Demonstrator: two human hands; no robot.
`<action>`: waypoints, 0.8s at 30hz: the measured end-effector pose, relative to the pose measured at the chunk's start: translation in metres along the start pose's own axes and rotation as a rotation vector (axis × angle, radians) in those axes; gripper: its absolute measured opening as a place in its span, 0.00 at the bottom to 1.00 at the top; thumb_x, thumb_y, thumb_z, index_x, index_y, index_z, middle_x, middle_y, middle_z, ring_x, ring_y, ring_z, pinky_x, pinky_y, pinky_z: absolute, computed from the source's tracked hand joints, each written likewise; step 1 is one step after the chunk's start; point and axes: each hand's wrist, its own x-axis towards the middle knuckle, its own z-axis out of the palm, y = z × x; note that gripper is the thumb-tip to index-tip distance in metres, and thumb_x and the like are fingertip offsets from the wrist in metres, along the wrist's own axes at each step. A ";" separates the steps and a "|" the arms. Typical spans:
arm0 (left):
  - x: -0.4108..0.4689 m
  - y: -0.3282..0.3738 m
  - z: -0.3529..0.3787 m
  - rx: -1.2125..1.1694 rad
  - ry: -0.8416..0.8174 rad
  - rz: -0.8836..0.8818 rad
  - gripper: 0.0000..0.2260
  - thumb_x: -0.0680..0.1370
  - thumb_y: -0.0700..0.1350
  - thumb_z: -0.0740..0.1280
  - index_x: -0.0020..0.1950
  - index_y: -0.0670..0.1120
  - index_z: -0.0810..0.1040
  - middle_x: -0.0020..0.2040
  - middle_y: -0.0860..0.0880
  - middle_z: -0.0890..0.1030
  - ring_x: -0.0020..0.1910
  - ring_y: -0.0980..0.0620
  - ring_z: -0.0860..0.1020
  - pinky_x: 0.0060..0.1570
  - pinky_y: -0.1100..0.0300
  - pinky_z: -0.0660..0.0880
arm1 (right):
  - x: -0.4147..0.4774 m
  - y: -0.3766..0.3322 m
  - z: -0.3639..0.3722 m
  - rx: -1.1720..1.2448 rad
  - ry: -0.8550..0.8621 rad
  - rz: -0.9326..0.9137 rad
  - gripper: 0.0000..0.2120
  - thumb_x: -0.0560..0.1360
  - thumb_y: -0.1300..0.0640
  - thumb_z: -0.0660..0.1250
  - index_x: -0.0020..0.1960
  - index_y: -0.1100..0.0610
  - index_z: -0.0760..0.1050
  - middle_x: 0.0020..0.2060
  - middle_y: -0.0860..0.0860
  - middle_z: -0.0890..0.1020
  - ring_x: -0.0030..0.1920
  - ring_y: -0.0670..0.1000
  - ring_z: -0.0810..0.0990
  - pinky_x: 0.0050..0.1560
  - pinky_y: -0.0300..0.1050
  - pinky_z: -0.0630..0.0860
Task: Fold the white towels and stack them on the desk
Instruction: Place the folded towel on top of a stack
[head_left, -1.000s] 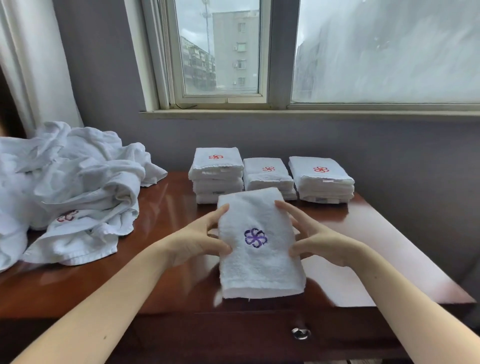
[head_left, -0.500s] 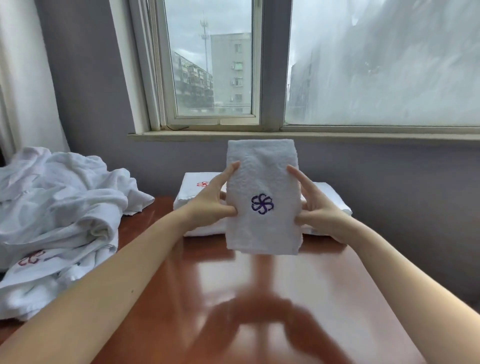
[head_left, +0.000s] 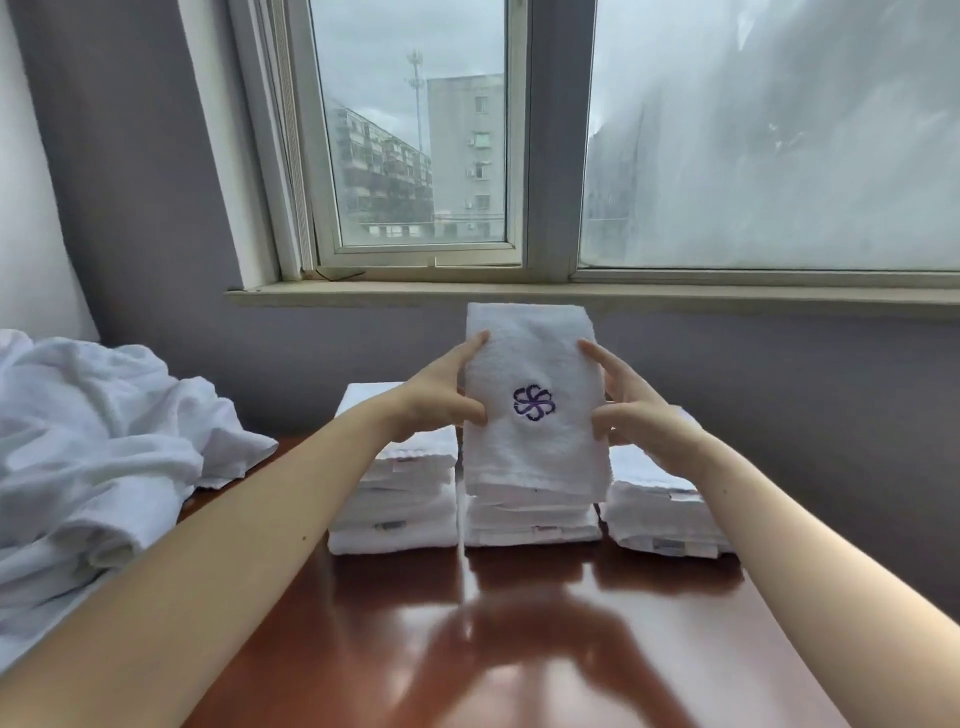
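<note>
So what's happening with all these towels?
A person is folding towels and piling them up. The left hand and right hand pinch a folded towel by its sides, holding it upright at the middle pile. Whether it rests there yet is unclear. The left pile and right pile stand beside it at the back of the desk. A heap of unfolded towels waits on the left.

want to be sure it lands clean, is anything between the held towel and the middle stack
Nothing visible does. The left hand and right hand hold the folded towel over the middle stack, its lower edge at the stack's top.
</note>
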 end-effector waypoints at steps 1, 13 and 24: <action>0.006 -0.003 -0.001 0.002 -0.009 -0.017 0.45 0.72 0.28 0.67 0.80 0.58 0.52 0.69 0.36 0.72 0.51 0.44 0.77 0.59 0.41 0.76 | 0.006 0.005 0.000 0.005 0.009 0.019 0.43 0.62 0.67 0.61 0.71 0.34 0.64 0.62 0.50 0.78 0.43 0.46 0.80 0.39 0.41 0.78; 0.049 -0.040 0.011 0.318 -0.045 -0.134 0.42 0.73 0.35 0.67 0.81 0.54 0.51 0.66 0.47 0.72 0.58 0.49 0.76 0.60 0.53 0.73 | 0.051 0.046 0.016 -0.072 0.071 0.216 0.41 0.62 0.62 0.60 0.75 0.47 0.63 0.47 0.55 0.78 0.32 0.45 0.74 0.31 0.39 0.71; 0.034 -0.044 0.039 0.699 -0.070 -0.104 0.11 0.79 0.47 0.55 0.42 0.48 0.74 0.47 0.48 0.81 0.48 0.48 0.76 0.74 0.42 0.53 | 0.052 0.049 0.028 -0.476 0.066 0.274 0.27 0.77 0.64 0.55 0.76 0.57 0.64 0.75 0.50 0.66 0.74 0.51 0.64 0.65 0.38 0.59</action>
